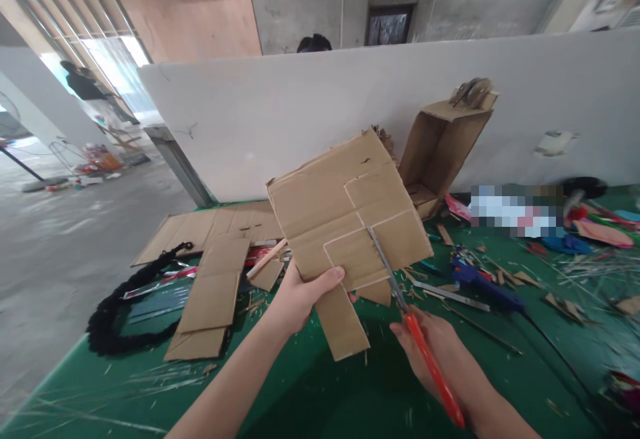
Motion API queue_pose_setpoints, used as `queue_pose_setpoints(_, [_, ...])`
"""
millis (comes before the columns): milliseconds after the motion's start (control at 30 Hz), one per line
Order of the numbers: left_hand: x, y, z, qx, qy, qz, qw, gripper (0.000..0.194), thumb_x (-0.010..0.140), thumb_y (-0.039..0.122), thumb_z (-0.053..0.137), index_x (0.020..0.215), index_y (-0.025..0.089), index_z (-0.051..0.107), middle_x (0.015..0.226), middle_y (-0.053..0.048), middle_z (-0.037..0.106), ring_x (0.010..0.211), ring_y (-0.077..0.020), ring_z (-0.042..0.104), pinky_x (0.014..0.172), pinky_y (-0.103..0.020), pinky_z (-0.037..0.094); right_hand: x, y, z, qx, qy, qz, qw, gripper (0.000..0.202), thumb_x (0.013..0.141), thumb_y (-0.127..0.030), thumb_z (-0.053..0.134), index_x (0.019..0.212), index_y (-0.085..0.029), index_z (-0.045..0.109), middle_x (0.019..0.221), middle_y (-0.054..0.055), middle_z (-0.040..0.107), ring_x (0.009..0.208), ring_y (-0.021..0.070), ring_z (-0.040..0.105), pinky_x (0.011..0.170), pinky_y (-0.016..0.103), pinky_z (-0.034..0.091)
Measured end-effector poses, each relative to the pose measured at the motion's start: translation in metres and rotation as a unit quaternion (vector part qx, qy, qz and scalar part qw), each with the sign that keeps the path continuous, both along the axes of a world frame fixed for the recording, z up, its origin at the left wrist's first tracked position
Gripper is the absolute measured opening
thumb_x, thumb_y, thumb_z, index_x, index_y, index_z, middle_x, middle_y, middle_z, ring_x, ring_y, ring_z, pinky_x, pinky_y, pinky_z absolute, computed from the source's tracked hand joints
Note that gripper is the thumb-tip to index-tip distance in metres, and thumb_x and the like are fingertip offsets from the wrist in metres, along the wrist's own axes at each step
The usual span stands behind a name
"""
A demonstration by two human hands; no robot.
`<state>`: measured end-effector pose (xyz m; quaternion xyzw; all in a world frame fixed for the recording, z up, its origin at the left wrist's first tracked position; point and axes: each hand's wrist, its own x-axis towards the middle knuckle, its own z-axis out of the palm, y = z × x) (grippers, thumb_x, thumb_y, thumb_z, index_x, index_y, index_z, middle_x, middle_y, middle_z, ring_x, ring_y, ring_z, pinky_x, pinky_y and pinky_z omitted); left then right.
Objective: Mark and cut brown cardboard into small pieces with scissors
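Observation:
My left hand (pixel 313 292) grips a piece of brown cardboard (pixel 320 205) near its lower left, thumb on the front face and fingers behind. Pale lines mark angled shapes on the board, and a narrow strip hangs down past my thumb. In my right hand (pixel 430 345) is a pair of scissors (pixel 420 352) with red handles. Their metal blades lie over the lower right of the board, tips near a pale line. Whether both blades straddle the cardboard I cannot tell.
Cut cardboard (pixel 215 279) and a black fuzzy loop (pixel 110 319) lie left on the green table (pixel 165 399). An open cardboard box structure (pixel 435 145) stands by the white partition (pixel 280 112). To the right are a blue glue gun (pixel 480 282), a metal ruler-like strip (pixel 453 295) and scraps.

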<state>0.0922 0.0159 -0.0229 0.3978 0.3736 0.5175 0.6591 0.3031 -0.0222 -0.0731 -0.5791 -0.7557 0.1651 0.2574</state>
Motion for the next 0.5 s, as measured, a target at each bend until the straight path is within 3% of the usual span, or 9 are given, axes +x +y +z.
queue_pose_setpoints(133, [0.002, 0.001, -0.002, -0.014, 0.000, 0.005, 1.000, 0.043, 0.066, 0.023, 0.075, 0.105, 0.018, 0.058, 0.105, -0.008, 0.067, 0.087, -0.0243, 0.066, 0.072, -0.036, 0.058, 0.003, 0.001, -0.003, -0.009, 0.003, 0.000, 1.000, 0.032, 0.088, -0.042, 0.036, 0.065, -0.023, 0.046, 0.058, 0.005, 0.061, 0.049, 0.0189, 0.059, 0.048, 0.028, 0.044])
queue_pose_setpoints(233, [0.000, 0.004, 0.002, -0.035, -0.028, 0.050, 0.998, 0.043, 0.065, 0.025, 0.076, 0.104, 0.019, 0.061, 0.106, -0.007, 0.068, 0.098, -0.0249, 0.063, 0.078, -0.032, 0.056, 0.003, 0.002, -0.002, -0.005, -0.001, 0.004, 1.000, 0.032, 0.088, -0.043, 0.036, 0.065, -0.023, 0.044, 0.056, 0.004, 0.059, 0.048, 0.0182, 0.057, 0.047, 0.027, 0.043])
queue_pose_setpoints(367, [-0.005, 0.011, 0.005, -0.064, -0.080, 0.156, 0.982, 0.034, 0.068, 0.030, 0.074, 0.098, 0.020, 0.063, 0.103, -0.006, 0.069, 0.095, -0.0233, 0.065, 0.076, -0.031, 0.056, 0.002, 0.001, -0.002, 0.007, -0.010, 0.032, 0.999, 0.031, 0.087, -0.045, 0.038, 0.066, -0.023, 0.042, 0.057, 0.003, 0.057, 0.048, 0.0172, 0.055, 0.048, 0.027, 0.040])
queue_pose_setpoints(500, [-0.005, 0.016, 0.003, -0.073, -0.098, 0.196, 0.973, 0.030, 0.069, 0.029, 0.073, 0.096, 0.021, 0.063, 0.104, -0.005, 0.069, 0.093, -0.0213, 0.066, 0.078, -0.031, 0.055, 0.002, 0.001, -0.004, -0.030, 0.012, 0.055, 0.998, 0.035, 0.087, -0.049, 0.039, 0.064, -0.023, 0.038, 0.056, 0.000, 0.049, 0.047, 0.0133, 0.046, 0.045, 0.024, 0.035])
